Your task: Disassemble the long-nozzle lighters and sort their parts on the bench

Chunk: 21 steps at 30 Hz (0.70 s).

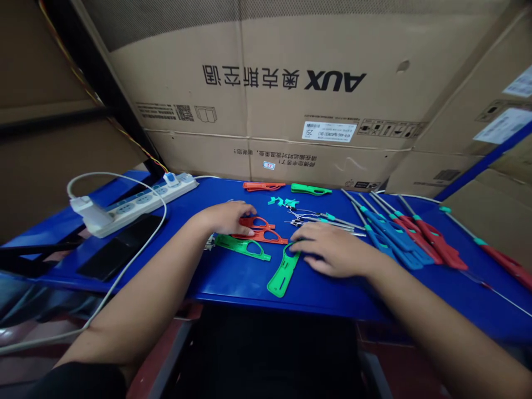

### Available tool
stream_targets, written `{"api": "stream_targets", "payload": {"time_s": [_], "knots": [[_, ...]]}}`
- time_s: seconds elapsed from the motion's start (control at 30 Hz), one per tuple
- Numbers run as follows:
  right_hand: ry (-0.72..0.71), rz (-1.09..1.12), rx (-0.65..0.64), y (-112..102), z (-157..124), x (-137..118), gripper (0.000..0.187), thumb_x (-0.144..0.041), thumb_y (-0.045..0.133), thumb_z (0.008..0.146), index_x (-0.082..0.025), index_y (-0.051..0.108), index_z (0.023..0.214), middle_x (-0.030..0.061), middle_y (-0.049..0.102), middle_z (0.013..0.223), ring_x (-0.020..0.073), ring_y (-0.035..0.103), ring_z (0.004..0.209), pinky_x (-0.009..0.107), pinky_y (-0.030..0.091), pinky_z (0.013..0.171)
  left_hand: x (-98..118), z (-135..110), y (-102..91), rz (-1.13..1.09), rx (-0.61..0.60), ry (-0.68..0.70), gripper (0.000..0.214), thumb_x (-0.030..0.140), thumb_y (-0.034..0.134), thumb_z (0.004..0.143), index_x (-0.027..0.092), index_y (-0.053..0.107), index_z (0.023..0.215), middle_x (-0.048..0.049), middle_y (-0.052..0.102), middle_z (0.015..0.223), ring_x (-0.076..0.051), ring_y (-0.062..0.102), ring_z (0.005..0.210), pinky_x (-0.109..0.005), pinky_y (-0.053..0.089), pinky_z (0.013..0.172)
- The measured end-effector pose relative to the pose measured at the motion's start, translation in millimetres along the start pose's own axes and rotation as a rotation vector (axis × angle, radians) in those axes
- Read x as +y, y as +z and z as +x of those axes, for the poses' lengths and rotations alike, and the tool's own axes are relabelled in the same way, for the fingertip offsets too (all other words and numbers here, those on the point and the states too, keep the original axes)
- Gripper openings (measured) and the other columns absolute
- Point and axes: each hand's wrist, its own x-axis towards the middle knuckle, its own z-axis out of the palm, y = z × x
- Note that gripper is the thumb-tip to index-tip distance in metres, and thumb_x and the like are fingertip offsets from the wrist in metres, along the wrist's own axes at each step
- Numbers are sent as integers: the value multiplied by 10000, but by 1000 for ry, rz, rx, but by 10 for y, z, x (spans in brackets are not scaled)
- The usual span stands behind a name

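Observation:
My left hand [229,218] is at the left end of the orange lighter casing halves [266,235], its fingers and thumb curled about the upper one. Just below them lies a green casing half [245,247]. My right hand [334,249] is palm down, fingers apart, the fingertips touching the looped top of another green casing half [282,274], which lies slanted toward the front edge. Behind my right hand are metal lighter tubes with thin wires [332,220] and a small pile of teal plastic pieces [285,201].
An orange casing [264,187] and a green casing [311,189] lie by the cardboard wall [274,122]. Blue lighters [394,235] and red lighters [440,244] are grouped at right. A power strip [141,202], white cable and black phone [120,246] occupy the left of the blue table [241,282].

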Motion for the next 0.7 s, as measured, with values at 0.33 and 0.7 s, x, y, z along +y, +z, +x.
{"api": "stream_targets", "payload": {"time_s": [0.33,0.7], "knots": [[-31,64,-122,124,80,-409,199,-276,540,923,-198,666,1056,68,688,1013,216,599,954,380,445,882,-6,212,96,14,100,27,388,436,637,851,192,663,1150,-79,683,1118,-196,616,964,-263,435,806],[278,187,-127,118,-177,-303,183,-301,592,889,-202,660,1027,56,690,974,212,618,885,334,452,766,50,265,-55,-164,142,52,324,426,557,904,200,757,1021,-35,757,962,-157,647,831,-250,447,728]]}}
